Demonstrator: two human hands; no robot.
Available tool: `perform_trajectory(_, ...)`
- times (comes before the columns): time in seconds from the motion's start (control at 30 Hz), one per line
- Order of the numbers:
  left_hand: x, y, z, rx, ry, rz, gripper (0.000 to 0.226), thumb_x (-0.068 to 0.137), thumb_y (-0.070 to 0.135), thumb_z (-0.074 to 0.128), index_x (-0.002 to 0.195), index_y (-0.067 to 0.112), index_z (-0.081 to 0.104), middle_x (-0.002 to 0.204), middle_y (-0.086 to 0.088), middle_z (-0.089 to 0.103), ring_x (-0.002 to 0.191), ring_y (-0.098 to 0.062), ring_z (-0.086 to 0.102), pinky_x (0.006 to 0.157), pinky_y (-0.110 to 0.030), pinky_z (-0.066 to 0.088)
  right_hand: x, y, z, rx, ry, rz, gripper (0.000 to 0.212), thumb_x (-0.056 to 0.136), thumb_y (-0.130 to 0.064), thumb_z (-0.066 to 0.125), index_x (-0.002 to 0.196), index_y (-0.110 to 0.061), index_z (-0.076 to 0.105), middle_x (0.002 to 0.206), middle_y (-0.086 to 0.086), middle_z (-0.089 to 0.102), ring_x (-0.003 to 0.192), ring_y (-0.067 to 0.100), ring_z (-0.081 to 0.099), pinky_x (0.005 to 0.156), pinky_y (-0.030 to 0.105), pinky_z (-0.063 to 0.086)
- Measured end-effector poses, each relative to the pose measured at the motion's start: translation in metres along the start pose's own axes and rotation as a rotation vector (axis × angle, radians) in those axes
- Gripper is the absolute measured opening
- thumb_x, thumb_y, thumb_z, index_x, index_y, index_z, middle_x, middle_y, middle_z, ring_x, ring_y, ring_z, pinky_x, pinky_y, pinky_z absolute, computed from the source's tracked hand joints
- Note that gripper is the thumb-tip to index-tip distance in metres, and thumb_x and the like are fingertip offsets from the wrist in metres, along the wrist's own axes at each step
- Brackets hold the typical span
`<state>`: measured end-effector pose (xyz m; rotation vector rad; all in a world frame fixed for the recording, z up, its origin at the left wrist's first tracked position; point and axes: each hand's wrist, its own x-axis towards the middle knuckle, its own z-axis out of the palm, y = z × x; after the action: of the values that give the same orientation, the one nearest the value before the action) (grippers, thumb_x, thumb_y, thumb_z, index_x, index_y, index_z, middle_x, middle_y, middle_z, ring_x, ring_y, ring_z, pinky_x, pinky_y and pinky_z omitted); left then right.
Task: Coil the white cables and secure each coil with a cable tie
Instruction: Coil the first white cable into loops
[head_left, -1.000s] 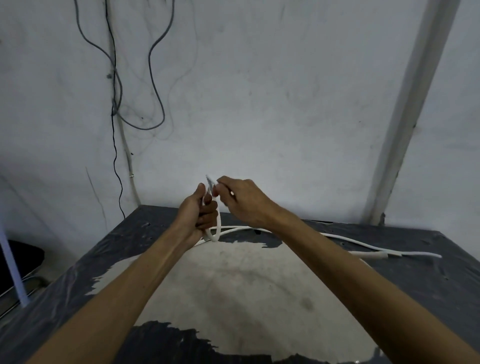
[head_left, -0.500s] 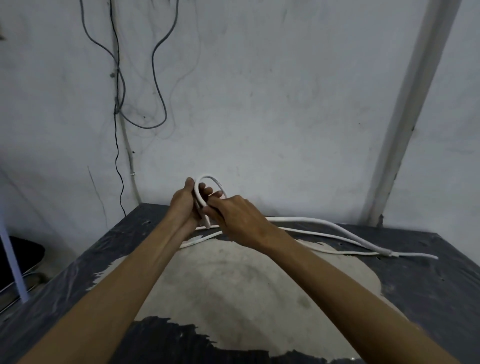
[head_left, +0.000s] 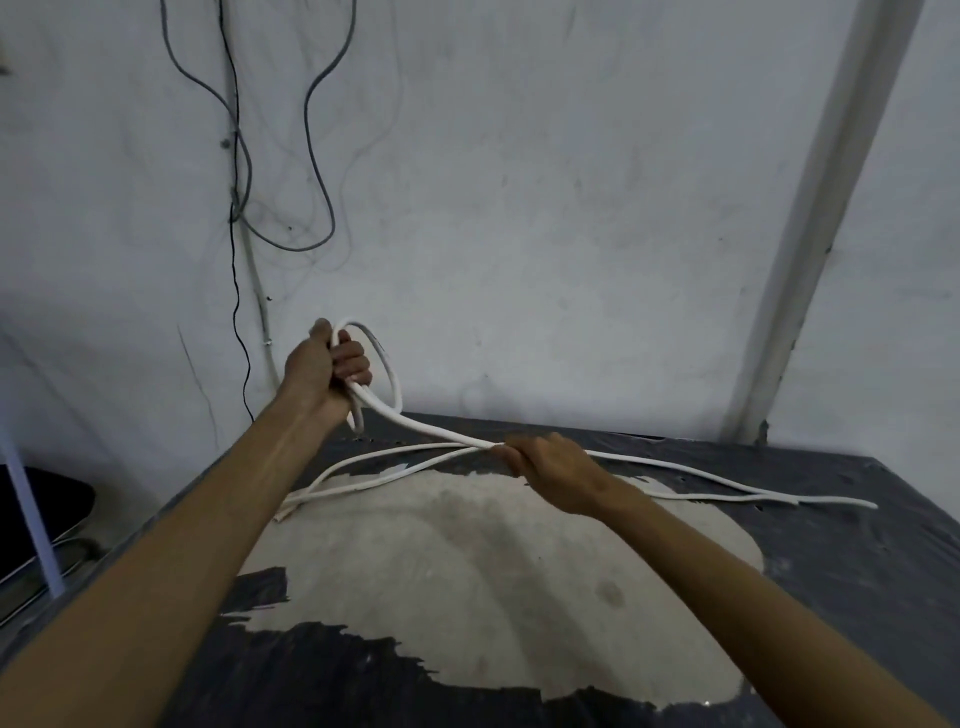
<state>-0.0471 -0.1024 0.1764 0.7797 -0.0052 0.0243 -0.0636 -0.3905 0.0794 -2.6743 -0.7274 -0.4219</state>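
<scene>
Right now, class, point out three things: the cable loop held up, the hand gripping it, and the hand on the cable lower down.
cable loop (head_left: 396, 387), head view, right curve of the loop.
left hand (head_left: 322, 371), head view, back of the hand.
right hand (head_left: 558, 470), head view, back of the hand.

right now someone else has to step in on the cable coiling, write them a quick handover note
Left hand: raised above the table's far edge, gripping the first loop of a white cable.
Right hand: low over the table, fingers pinching the same cable's run farther along.
Cables: the slack trails right across the table; other white strands lie loose toward the left.
Done: one loop formed.
Left: feed in the remaining length loop by loop, tie the coil, then do the other strands. No cable tie is visible in this view.
</scene>
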Motion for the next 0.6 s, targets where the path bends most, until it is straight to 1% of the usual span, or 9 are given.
perform_trajectory(0.07, -0.001, 0.001, -0.001, 0.009, -0.028, -0.001, 0.043, 0.106, 0.038, 0.032, 0.068, 0.019, 0.038, 0.04, 0.01, 0.026, 0.03, -0.005, 0.023, 0.035, -0.018, 0.021, 0.004, 0.011, -0.002, -0.026, -0.058, 0.16, 0.065, 0.1, -0.067, 0.033, 0.078, -0.015, 0.066, 0.071, -0.001, 0.063, 0.073, 0.027, 0.061, 0.064, 0.035, 0.037)
perform_trajectory(0.13, -0.003, 0.0, -0.004, 0.013, -0.068, -0.015, 0.045, 0.106, 0.039, 0.03, 0.067, 0.019, 0.038, 0.041, 0.009, 0.025, 0.03, -0.005, 0.022, 0.036, -0.019, 0.02, 0.008, 0.016, -0.006, 0.171, -0.129, 0.334, 0.073, 0.091, -0.078, 0.044, 0.065, -0.01, 0.054, 0.06, 0.002, 0.05, 0.057, 0.021, 0.051, 0.057, 0.031, 0.038)
perform_trajectory(0.17, -0.005, -0.001, -0.006, 0.022, -0.093, -0.024, 0.047, 0.107, 0.04, 0.029, 0.066, 0.019, 0.039, 0.041, 0.009, 0.025, 0.03, -0.005, 0.021, 0.036, -0.019, 0.02, 0.009, 0.017, -0.008, 0.323, -0.168, 0.419, 0.069, 0.087, -0.078, 0.051, 0.064, -0.014, 0.048, 0.058, 0.003, 0.042, 0.051, 0.019, 0.043, 0.052, 0.028, 0.034)
perform_trajectory(0.27, -0.01, -0.01, -0.006, 0.097, -0.177, -0.053, 0.047, 0.106, 0.042, 0.029, 0.067, 0.018, 0.04, 0.04, 0.01, 0.025, 0.029, -0.004, 0.021, 0.037, -0.02, 0.018, 0.017, 0.013, -0.012, 0.705, -0.216, 0.666, 0.052, 0.083, -0.066, 0.071, 0.073, -0.021, 0.046, 0.059, 0.003, 0.03, 0.043, 0.015, 0.027, 0.045, 0.024, 0.023)
perform_trajectory(0.33, -0.016, -0.022, -0.003, 0.198, -0.206, -0.046, 0.046, 0.106, 0.042, 0.03, 0.069, 0.017, 0.04, 0.04, 0.01, 0.025, 0.029, -0.003, 0.021, 0.036, -0.02, 0.016, 0.022, 0.008, -0.008, 0.86, -0.212, 0.789, 0.043, 0.09, -0.049, 0.073, 0.073, -0.021, 0.045, 0.055, 0.001, 0.026, 0.037, 0.011, 0.022, 0.039, 0.021, 0.019)
perform_trajectory(0.4, -0.025, -0.04, 0.005, 0.308, -0.205, -0.034, 0.046, 0.106, 0.042, 0.031, 0.069, 0.016, 0.039, 0.041, 0.009, 0.025, 0.029, -0.003, 0.019, 0.035, -0.018, 0.014, 0.03, 0.0, -0.001, 0.995, -0.149, 0.908, 0.042, 0.098, -0.032, 0.067, 0.067, -0.02, 0.041, 0.051, -0.001, 0.023, 0.032, 0.009, 0.018, 0.036, 0.018, 0.016)
perform_trajectory(0.5, -0.039, -0.073, 0.014, 0.461, -0.204, -0.014, 0.047, 0.106, 0.043, 0.031, 0.067, 0.016, 0.037, 0.043, 0.007, 0.022, 0.031, -0.004, 0.015, 0.036, -0.014, 0.012, 0.042, -0.015, -0.001, 1.31, 0.046, 1.087, 0.037, 0.102, -0.015, 0.042, 0.066, -0.018, 0.035, 0.042, -0.001, 0.026, 0.027, 0.01, 0.019, 0.034, 0.013, 0.017)
perform_trajectory(0.57, -0.043, -0.092, 0.011, 0.497, -0.205, -0.029, 0.047, 0.107, 0.042, 0.032, 0.067, 0.016, 0.037, 0.043, 0.007, 0.022, 0.032, -0.005, 0.015, 0.036, -0.014, 0.014, 0.051, -0.028, -0.006, 1.523, 0.172, 1.106, 0.033, 0.096, -0.005, 0.029, 0.065, -0.016, 0.034, 0.041, 0.0, 0.029, 0.028, 0.011, 0.021, 0.033, 0.013, 0.02)
perform_trajectory(0.6, -0.044, -0.1, 0.008, 0.469, -0.204, -0.057, 0.047, 0.107, 0.041, 0.032, 0.067, 0.016, 0.037, 0.043, 0.007, 0.022, 0.032, -0.005, 0.015, 0.035, -0.015, 0.014, 0.055, -0.035, -0.009, 1.601, 0.191, 1.074, 0.034, 0.095, -0.003, 0.026, 0.065, -0.016, 0.033, 0.042, 0.001, 0.03, 0.029, 0.012, 0.022, 0.034, 0.014, 0.022)
